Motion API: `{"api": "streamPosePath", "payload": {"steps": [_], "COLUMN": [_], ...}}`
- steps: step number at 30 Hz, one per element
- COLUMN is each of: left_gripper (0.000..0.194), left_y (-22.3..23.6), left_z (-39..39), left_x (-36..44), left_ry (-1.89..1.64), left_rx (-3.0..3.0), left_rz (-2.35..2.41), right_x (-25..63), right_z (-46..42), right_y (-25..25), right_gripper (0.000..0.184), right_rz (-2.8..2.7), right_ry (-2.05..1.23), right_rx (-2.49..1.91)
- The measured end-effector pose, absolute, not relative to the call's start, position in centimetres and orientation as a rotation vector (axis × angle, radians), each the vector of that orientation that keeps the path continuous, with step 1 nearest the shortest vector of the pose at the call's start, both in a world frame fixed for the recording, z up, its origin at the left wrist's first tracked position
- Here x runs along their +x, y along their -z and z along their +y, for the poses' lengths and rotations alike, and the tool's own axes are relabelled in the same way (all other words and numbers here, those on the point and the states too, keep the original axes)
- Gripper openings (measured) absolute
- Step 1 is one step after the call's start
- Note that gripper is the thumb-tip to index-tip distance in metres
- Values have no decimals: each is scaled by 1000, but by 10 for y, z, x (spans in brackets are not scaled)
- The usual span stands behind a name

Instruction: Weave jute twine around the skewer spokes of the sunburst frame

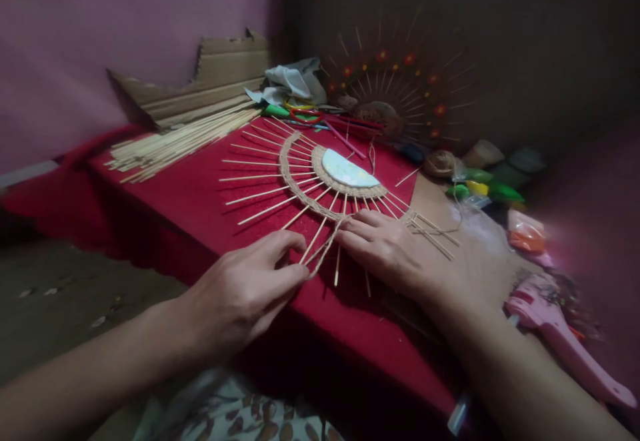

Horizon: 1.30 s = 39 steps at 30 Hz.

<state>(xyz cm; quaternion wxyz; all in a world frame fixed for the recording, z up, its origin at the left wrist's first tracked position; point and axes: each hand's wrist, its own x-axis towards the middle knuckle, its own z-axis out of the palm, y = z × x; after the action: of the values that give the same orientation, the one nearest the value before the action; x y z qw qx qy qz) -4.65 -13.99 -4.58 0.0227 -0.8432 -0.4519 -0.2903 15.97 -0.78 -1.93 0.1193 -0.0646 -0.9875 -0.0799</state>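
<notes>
A half-round piece of thin wooden sticks [250, 177] fanning outward lies on the red cloth. Its centre is a pale blue patterned half-disc [350, 169] edged with woven twine. Farther out, a woven twine band [295, 184] runs in an arc through the sticks. My left hand [255, 281] pinches a loose strand of twine [325, 251] between thumb and forefinger, beside a stick's outer end. My right hand [383, 247] lies over the near side of the band, fingers bent together and gripping where the strand leaves it; its fingertips are partly hidden.
Loose sticks [185, 137] and cut cardboard [215, 71] lie back left. Red-handled scissors [306, 116] are behind the piece. A flower-decorated stick fan [385, 87] stands at the back. Right are a twine ball [443, 163], coloured packets [477, 187] and a pink glue gun [560, 327].
</notes>
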Motion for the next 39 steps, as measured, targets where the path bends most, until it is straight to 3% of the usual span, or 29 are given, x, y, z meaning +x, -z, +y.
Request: {"api": "streamPosePath", "payload": {"steps": [10, 16, 23, 30, 39], "left_gripper": [16, 27, 25, 22, 24], "left_y": [32, 12, 8, 21, 26], "left_z": [-139, -95, -35, -37, -41], "left_x": [-73, -85, -99, -103, -108], "left_ry": [968, 746, 441, 685, 908], "left_rx": [-2625, -2454, -2495, -2551, -2464], "left_rz": [-1583, -1621, -1805, -2039, -2177], "right_x": [161, 161, 160, 158, 160], "right_z": [-5, -6, -4, -6, -11], "right_y": [24, 24, 30, 33, 21], "right_gripper": [28, 28, 25, 18, 23], "right_rz": [-2821, -2745, -2710, -2715, -2624], "right_ry": [196, 218, 151, -24, -439], "right_rx": [-192, -168, -182, -244, -381]}}
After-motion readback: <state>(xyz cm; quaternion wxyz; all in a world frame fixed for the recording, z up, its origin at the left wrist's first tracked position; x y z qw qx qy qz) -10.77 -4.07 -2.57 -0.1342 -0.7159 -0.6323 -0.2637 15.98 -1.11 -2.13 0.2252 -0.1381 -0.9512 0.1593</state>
